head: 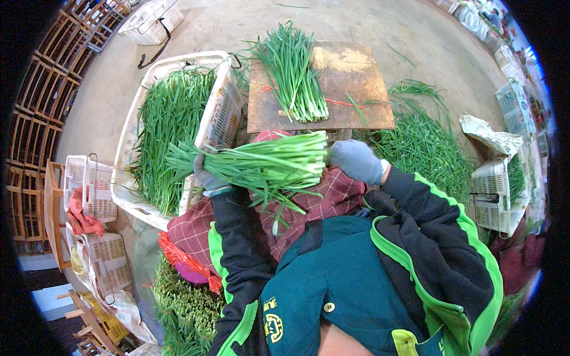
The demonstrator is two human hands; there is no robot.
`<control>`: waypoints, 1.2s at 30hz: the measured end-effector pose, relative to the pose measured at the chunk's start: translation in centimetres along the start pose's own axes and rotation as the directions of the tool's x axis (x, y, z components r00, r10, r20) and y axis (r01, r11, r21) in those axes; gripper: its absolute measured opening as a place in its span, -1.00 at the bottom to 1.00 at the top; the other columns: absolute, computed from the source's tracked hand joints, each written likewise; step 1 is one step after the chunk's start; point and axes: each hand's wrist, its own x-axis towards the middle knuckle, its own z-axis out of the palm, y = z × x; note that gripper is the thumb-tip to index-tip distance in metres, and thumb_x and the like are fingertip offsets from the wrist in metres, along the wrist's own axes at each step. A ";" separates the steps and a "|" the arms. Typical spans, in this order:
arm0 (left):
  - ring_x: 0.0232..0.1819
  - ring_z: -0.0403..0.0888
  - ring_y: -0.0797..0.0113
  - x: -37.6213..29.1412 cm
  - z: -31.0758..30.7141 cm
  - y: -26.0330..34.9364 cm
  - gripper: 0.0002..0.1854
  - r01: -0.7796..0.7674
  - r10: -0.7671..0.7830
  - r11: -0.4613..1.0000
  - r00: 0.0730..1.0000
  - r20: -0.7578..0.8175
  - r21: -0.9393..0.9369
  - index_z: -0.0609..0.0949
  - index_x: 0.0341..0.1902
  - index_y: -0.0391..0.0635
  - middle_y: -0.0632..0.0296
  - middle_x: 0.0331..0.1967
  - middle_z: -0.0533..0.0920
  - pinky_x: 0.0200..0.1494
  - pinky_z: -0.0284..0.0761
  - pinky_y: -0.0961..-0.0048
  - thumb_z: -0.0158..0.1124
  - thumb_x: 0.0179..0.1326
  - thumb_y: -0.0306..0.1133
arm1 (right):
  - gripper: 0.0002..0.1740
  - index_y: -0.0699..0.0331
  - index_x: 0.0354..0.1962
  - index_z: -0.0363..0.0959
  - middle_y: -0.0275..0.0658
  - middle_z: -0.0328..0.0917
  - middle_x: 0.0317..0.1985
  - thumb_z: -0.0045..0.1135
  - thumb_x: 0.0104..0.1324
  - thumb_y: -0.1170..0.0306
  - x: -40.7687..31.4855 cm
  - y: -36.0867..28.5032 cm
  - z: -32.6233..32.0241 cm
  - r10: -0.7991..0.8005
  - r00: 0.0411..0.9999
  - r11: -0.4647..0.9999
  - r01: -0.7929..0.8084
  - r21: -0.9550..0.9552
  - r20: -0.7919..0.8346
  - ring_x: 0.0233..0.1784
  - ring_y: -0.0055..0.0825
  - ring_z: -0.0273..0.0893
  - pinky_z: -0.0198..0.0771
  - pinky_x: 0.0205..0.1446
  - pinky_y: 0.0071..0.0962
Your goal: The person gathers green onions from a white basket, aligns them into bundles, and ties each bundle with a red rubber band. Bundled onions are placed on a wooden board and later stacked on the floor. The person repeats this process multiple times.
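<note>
My left hand (207,171), in a grey glove, is closed around the leafy end of a bunch of green leafy stalks, perhaps garlic chives (271,162), held sideways above my lap. The pale cut ends point right. My right hand (354,160), also gloved in grey, is beside those cut ends with its fingers curled; whether it pinches a stalk cannot be made out. Ahead, a second bunch (296,75) lies on a worn wooden board (356,84), over a red tie (343,103). A white plastic crate (227,111) full of the same greens stands at the left.
Loose leaves (427,142) are heaped on the floor right of the board. Another white crate (490,196) stands at the far right. Red strings (187,258) hang by my left thigh, above more bundled greens (187,302). Stacked crates (100,191) and wooden racks (42,102) line the left.
</note>
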 end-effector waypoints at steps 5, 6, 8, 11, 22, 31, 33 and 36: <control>-0.12 0.67 0.07 1.0 -0.5 0.6 -0.69 0.013 0.007 0.991 0.989 -0.147 0.134 0.62 -0.09 -0.18 0.01 -0.14 0.70 0.10 0.57 0.05 0.18 0.22 -0.21 | -0.87 0.15 -0.29 0.51 -0.16 0.56 -0.34 0.15 0.25 0.31 -4.6 6.1 -4.9 0.037 0.999 0.966 -0.032 -0.256 0.014 -0.23 -0.13 0.61 0.47 -0.22 -0.15; -0.11 0.67 0.06 1.2 -0.4 0.6 -0.66 0.024 0.004 0.991 0.979 -0.203 0.135 0.62 -0.05 -0.19 -0.02 -0.10 0.69 0.11 0.57 0.05 0.18 0.23 -0.22 | -0.81 0.13 -0.21 0.52 -0.15 0.56 -0.29 0.19 0.23 0.28 -5.9 6.6 -6.4 0.163 0.973 0.932 -0.096 -0.351 0.165 -0.18 -0.12 0.60 0.47 -0.13 -0.16; -0.13 0.67 0.07 1.6 0.0 0.5 -0.67 0.002 0.042 0.985 0.968 -0.248 0.175 0.62 -0.06 -0.22 -0.01 -0.12 0.69 0.06 0.58 0.10 0.18 0.23 -0.24 | -0.51 0.03 0.09 0.50 -0.09 0.54 -0.04 0.30 0.19 0.20 -7.0 6.1 -9.2 0.425 0.805 0.799 -0.119 -0.589 0.414 0.06 -0.06 0.55 0.36 0.21 -0.14; -0.26 0.67 0.15 2.2 0.6 0.6 -0.76 -0.070 0.143 0.946 0.966 -0.213 0.316 0.65 -0.22 -0.24 0.09 -0.29 0.70 -0.12 0.61 0.24 0.20 0.24 -0.29 | -0.40 -0.02 0.20 0.46 -0.07 0.41 0.26 0.33 0.19 0.15 -4.8 1.9 -11.8 0.130 0.991 0.984 -0.131 -0.119 -0.022 0.33 -0.06 0.36 0.16 0.40 0.04; -0.06 0.65 -0.01 2.4 4.7 0.6 -0.65 0.033 0.036 0.989 0.893 -0.449 0.144 0.64 -0.03 -0.26 -0.03 -0.02 0.70 0.16 0.54 0.14 0.13 0.24 -0.27 | -0.66 -0.01 -0.17 0.68 -0.12 0.21 0.46 0.40 0.10 0.10 6.2 -13.0 -7.8 -0.295 0.920 0.946 0.320 0.058 -0.256 0.57 0.12 -0.02 -0.39 0.62 0.26; -0.08 0.66 -0.03 2.7 2.4 0.1 -0.66 0.084 -0.006 0.988 0.860 -0.510 0.130 0.65 -0.02 -0.16 0.02 -0.01 0.70 0.14 0.55 0.08 0.21 0.24 -0.22 | -0.85 0.33 -0.25 0.60 -0.02 0.58 0.08 0.32 0.19 0.51 0.6 -7.3 -8.3 0.175 0.901 0.782 0.118 0.613 -0.397 0.18 -0.29 0.55 0.43 0.24 -0.35; -0.08 0.67 -0.02 2.4 2.2 0.0 -0.67 0.079 -0.029 0.994 0.859 -0.511 0.076 0.66 -0.03 -0.15 0.03 -0.01 0.71 0.14 0.55 0.06 0.22 0.24 -0.21 | -0.85 0.35 -0.24 0.60 -0.09 0.62 -0.01 0.30 0.22 0.51 -1.1 -4.8 -8.7 0.347 0.907 0.648 -0.048 0.760 -0.239 0.04 -0.39 0.60 0.47 0.15 -0.40; -0.07 0.67 -0.02 1.7 2.8 -0.2 -0.68 0.084 -0.048 0.996 0.841 -0.538 0.043 0.66 -0.04 -0.13 0.05 0.00 0.71 0.14 0.55 0.03 0.23 0.24 -0.21 | -0.83 0.36 -0.21 0.59 -0.18 0.66 -0.12 0.28 0.23 0.49 -3.1 -2.6 -9.0 0.421 0.891 0.762 -0.245 0.599 -0.171 -0.13 -0.49 0.62 0.50 0.04 -0.47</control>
